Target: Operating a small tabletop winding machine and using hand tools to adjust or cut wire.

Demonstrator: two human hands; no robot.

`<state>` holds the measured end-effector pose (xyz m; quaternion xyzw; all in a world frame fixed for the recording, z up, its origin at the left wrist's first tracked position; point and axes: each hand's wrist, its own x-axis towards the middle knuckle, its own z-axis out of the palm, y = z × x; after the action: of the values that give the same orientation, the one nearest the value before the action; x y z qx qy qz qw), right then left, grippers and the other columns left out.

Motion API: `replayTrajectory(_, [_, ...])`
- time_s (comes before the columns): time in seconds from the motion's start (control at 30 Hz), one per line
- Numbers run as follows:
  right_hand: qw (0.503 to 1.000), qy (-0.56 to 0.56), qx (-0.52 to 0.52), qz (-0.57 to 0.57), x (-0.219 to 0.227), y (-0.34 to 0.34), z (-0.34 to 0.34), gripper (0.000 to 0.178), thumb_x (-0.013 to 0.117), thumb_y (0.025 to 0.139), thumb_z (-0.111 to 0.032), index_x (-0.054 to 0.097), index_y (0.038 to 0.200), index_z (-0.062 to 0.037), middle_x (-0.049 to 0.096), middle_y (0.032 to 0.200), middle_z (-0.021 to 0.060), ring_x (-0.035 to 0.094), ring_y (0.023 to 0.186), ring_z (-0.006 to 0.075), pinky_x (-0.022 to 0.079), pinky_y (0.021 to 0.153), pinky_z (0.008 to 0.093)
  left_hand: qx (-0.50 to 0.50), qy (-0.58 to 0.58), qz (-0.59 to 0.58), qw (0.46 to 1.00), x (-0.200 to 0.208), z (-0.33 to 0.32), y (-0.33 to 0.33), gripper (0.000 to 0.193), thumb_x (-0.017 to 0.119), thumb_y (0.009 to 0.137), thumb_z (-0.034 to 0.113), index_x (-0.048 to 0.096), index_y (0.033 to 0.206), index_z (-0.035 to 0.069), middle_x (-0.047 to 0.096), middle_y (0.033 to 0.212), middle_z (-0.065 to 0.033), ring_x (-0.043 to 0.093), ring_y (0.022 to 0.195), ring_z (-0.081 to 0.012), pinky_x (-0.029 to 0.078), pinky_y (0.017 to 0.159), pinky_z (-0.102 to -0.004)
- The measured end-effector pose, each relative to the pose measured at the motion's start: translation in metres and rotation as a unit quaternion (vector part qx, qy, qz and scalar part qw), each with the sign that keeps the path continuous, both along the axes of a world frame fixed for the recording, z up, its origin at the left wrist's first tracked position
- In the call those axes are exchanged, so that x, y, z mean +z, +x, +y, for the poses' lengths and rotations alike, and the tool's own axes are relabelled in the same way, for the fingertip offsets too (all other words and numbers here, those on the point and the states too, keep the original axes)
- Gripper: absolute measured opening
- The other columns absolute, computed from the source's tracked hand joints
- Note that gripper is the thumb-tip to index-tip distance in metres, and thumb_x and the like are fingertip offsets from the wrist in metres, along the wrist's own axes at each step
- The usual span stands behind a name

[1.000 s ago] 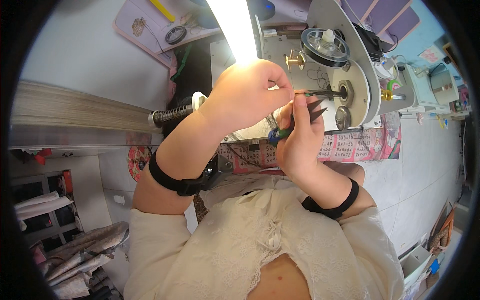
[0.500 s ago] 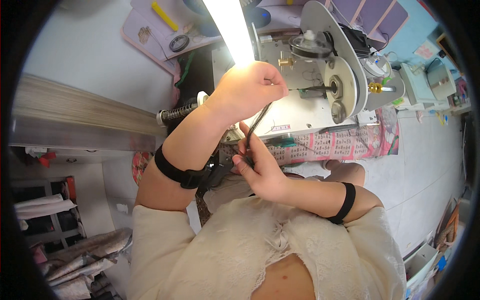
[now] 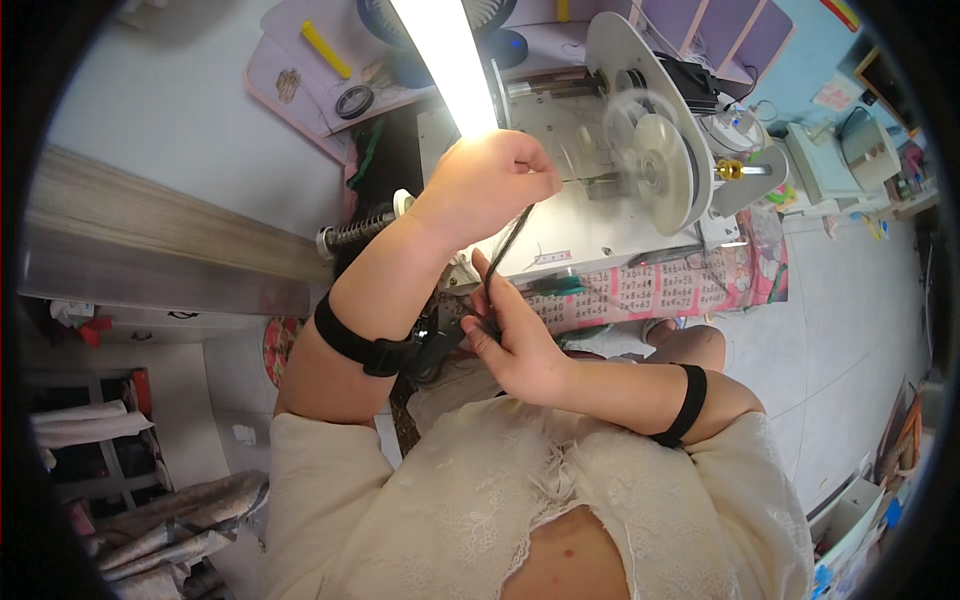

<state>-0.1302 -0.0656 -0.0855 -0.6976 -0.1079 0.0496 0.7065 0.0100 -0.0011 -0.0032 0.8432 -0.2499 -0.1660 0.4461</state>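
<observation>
A lock of dark, hair-like strands point(image 3: 513, 240) runs slantwise between my two hands. My left hand point(image 3: 490, 180) is closed in a pinch at its upper end, in front of a white machine point(image 3: 610, 222). From those fingertips a thin dark strand goes right, to the machine's white disc point(image 3: 662, 170), which is blurred by turning. Lower down, my right hand point(image 3: 520, 345) is wrapped round the strands, thumb against the fingers. Loose ends hang below it near my lap. The exact contact inside the left pinch is hidden.
A bright lamp bar point(image 3: 445, 60) hangs just above my left hand. A spring-wound rod point(image 3: 355, 232) sticks out at the machine's left. Behind stand a lilac shelf point(image 3: 285, 62) and a blue fan point(image 3: 490, 12). A pink printed sheet point(image 3: 640, 285) lies along the front.
The machine's disc and clear wheel, sharper before, are now smeared by spinning. My left hand has shifted slightly left; the right hand keeps its hold in nearly the same place.
</observation>
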Motion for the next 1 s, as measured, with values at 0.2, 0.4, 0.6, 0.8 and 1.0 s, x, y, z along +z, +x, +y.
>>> replayTrajectory(0.2, [1.0, -0.003, 0.001, -0.011, 0.002, -0.001, -0.001, 0.077, 0.055, 0.08, 0.006, 0.011, 0.144, 0.0005, 0.04, 0.095, 0.012, 0.045, 0.084, 0.022, 0.044, 0.081, 0.0298, -0.005, -0.013, 0.006, 1.0, -0.001, 0.0, 0.0, 0.014, 0.066, 0.08, 0.009, 0.063, 0.084, -0.004, 0.063, 0.076, -0.0029, 0.056, 0.07, -0.0059, 0.044, 0.063, -0.0201])
replayTrajectory(0.4, [1.0, -0.017, 0.002, -0.018, 0.0, -0.004, -0.001, 0.077, 0.055, 0.081, 0.005, 0.011, 0.144, -0.0001, 0.04, 0.094, 0.0125, 0.045, 0.084, 0.0225, 0.044, 0.08, 0.0301, 0.0, -0.01, 0.009, 1.0, 0.001, 0.0, -0.001, 0.014, 0.066, 0.08, 0.009, 0.063, 0.084, -0.004, 0.062, 0.076, -0.0027, 0.055, 0.07, -0.0049, 0.043, 0.06, -0.0197])
replayTrajectory(0.6, [0.999, -0.042, -0.002, -0.032, 0.002, -0.006, -0.001, 0.077, 0.056, 0.081, 0.003, 0.012, 0.144, -0.0006, 0.041, 0.093, 0.0129, 0.046, 0.084, 0.0237, 0.044, 0.079, 0.0311, 0.005, -0.005, 0.002, 1.0, 0.002, 0.0, -0.001, 0.014, 0.066, 0.079, 0.01, 0.063, 0.084, -0.003, 0.062, 0.075, -0.002, 0.054, 0.068, -0.0048, 0.042, 0.059, -0.0192])
replayTrajectory(0.8, [0.995, -0.087, -0.01, -0.038, 0.006, -0.01, -0.003, 0.077, 0.059, 0.081, -0.002, 0.013, 0.143, -0.0003, 0.043, 0.094, 0.0129, 0.047, 0.083, 0.0247, 0.044, 0.078, 0.0322, 0.0, -0.015, -0.006, 1.0, -0.004, 0.003, 0.002, 0.023, 0.064, 0.074, 0.024, 0.067, 0.085, 0.004, 0.066, 0.077, -0.0102, 0.063, 0.076, -0.0197, 0.048, 0.071, -0.0316])
replayTrajectory(1.0, [0.992, -0.114, 0.042, -0.022, 0.015, -0.022, -0.013, 0.077, 0.063, 0.079, -0.009, 0.018, 0.141, 0.0004, 0.048, 0.107, 0.0177, 0.053, 0.09, 0.0303, 0.046, 0.079, 0.0365, -0.023, 0.001, -0.123, 0.992, -0.007, 0.004, -0.004, 0.01, 0.066, 0.077, 0.01, 0.064, 0.082, 0.001, 0.062, 0.076, -0.0025, 0.058, 0.071, -0.0109, 0.046, 0.064, -0.0249])
